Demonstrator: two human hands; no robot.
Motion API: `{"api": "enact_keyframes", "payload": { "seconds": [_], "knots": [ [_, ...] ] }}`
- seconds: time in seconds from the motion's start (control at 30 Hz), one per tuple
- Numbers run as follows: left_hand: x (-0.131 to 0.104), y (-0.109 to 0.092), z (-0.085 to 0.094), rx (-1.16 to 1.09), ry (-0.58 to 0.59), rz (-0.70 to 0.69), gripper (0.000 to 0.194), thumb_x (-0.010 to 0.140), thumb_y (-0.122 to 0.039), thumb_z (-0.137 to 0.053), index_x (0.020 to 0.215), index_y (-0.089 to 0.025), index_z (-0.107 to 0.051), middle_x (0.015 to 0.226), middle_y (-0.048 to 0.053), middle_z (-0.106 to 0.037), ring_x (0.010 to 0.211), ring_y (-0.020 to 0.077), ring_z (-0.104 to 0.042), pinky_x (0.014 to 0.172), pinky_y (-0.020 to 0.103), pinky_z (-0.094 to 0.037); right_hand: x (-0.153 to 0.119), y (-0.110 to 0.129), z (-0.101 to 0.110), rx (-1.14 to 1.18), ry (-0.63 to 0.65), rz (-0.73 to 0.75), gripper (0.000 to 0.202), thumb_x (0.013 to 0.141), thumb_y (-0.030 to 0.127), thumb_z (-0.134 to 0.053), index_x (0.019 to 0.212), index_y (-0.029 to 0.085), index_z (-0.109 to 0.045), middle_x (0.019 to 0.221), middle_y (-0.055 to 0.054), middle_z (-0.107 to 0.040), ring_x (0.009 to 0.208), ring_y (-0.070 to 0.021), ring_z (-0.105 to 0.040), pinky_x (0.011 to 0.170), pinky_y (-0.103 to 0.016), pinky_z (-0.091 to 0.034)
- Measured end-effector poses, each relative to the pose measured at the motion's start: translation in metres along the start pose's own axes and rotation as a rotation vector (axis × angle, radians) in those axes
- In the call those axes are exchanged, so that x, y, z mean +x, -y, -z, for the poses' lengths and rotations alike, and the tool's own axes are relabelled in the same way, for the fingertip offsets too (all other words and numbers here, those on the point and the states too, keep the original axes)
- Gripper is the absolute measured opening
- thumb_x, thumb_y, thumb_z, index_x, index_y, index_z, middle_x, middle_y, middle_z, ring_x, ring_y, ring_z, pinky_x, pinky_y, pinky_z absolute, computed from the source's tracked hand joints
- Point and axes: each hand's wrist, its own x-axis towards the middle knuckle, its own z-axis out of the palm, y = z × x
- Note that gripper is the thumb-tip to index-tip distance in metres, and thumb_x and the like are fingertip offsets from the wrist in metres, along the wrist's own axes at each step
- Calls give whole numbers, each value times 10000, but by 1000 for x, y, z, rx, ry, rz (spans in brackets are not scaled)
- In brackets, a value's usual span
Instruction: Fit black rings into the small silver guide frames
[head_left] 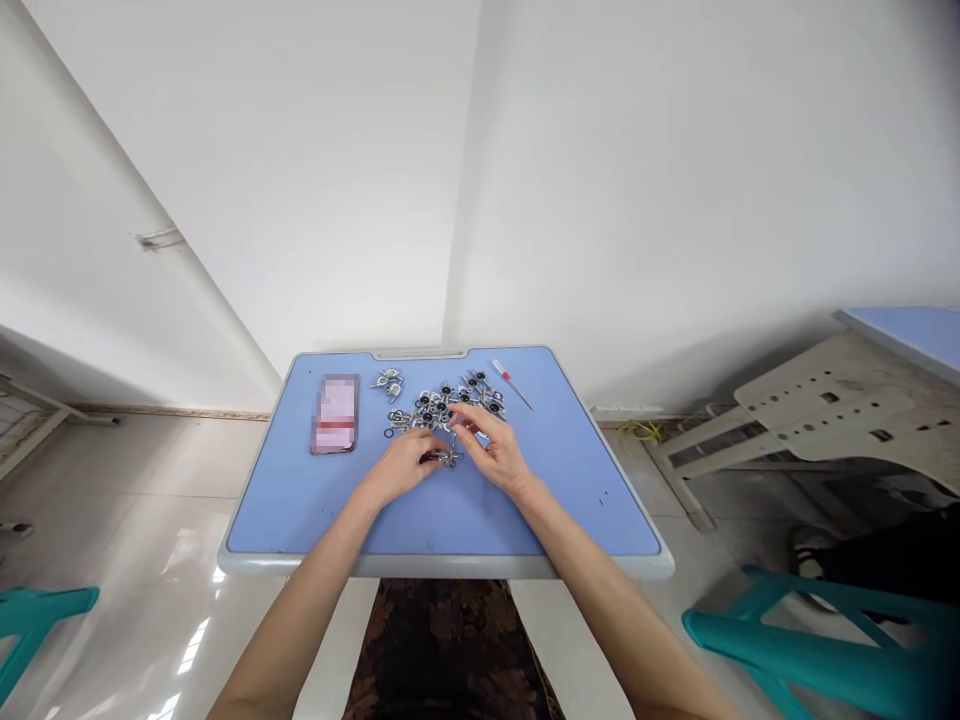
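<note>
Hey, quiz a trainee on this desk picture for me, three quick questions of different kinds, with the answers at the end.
1. True or false: the phone lies left of the metal parts.
2. Which lies closest to the slim tool with the red band? A, phone; B, teal stool; C, metal parts.
3. Fill in the blank: the top of the table is ____ in colour.

Key: 1 true; 2 C; 3 blue.

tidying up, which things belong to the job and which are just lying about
Likely the job's:
- silver metal part at the left hand
- heaped silver and black metal parts

Seemingly lying about:
- rectangular phone, pink screen
- slim tool with red band (could belong)
</note>
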Motion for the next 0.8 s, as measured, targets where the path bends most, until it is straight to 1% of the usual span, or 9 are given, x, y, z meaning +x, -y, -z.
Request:
{"api": "enact_keyframes", "payload": {
  "seconds": [0.1, 0.2, 0.3, 0.4, 0.53, 0.63, 0.8],
  "knots": [
    [-1, 1, 0, -2, 4, -5, 177, 834, -166, -584, 992, -170, -663, 945, 55, -629, 924, 194, -580, 849, 322, -452, 1, 1, 2, 63, 7, -39, 284, 900, 243, -483, 1170, 246, -575, 983, -56, -660, 898, -163, -620, 734, -311, -552],
    [-2, 0, 0, 13, -4, -5, 178, 813, -150, -592, 976, -171, -661, 928, 52, -619, 908, 192, -574, 838, 320, -452, 2, 2, 2, 126, 19, -73, 255, 896, 259, -495, 1133, 242, -589, 981, -57, -662, 899, -162, -627, 743, -316, -555],
    [-3, -4, 0, 36, -30, 0, 189, 777, -127, -601, 952, -172, -653, 893, 44, -609, 878, 190, -570, 825, 317, -454, 1, 3, 0, 165, 28, -69, 240, 894, 262, -502, 1113, 236, -596, 954, -54, -665, 882, -160, -635, 746, -315, -555],
    [-5, -7, -1, 48, -57, 1, 185, 757, -142, -617, 938, -165, -644, 895, 49, -606, 884, 197, -567, 831, 326, -453, -1, 3, -2, 177, 25, -51, 239, 892, 239, -506, 1114, 232, -595, 957, -56, -663, 882, -159, -636, 743, -309, -553],
    [-6, -6, -1, 30, -52, 6, 150, 809, -191, -596, 952, -169, -636, 968, 64, -612, 914, 201, -573, 838, 336, -454, -3, 1, -4, 155, 32, -29, 251, 895, 210, -496, 1126, 236, -592, 946, -52, -667, 882, -162, -633, 736, -305, -547],
    [-6, -4, -1, 13, -36, -8, 136, 838, -196, -579, 960, -174, -636, 995, 66, -616, 936, 197, -573, 852, 331, -452, -3, 0, -4, 151, 30, -26, 249, 893, 212, -498, 1120, 240, -598, 938, -48, -674, 868, -161, -633, 732, -301, -546],
    [-5, -3, 0, 43, -10, -37, 145, 850, -188, -574, 981, -171, -634, 969, 61, -613, 961, 202, -558, 877, 332, -445, -1, -3, -5, 162, -33, -63, 196, 866, 213, -539, 1044, 222, -619, 926, -43, -673, 814, -152, -643, 737, -293, -550]
  ]
}}
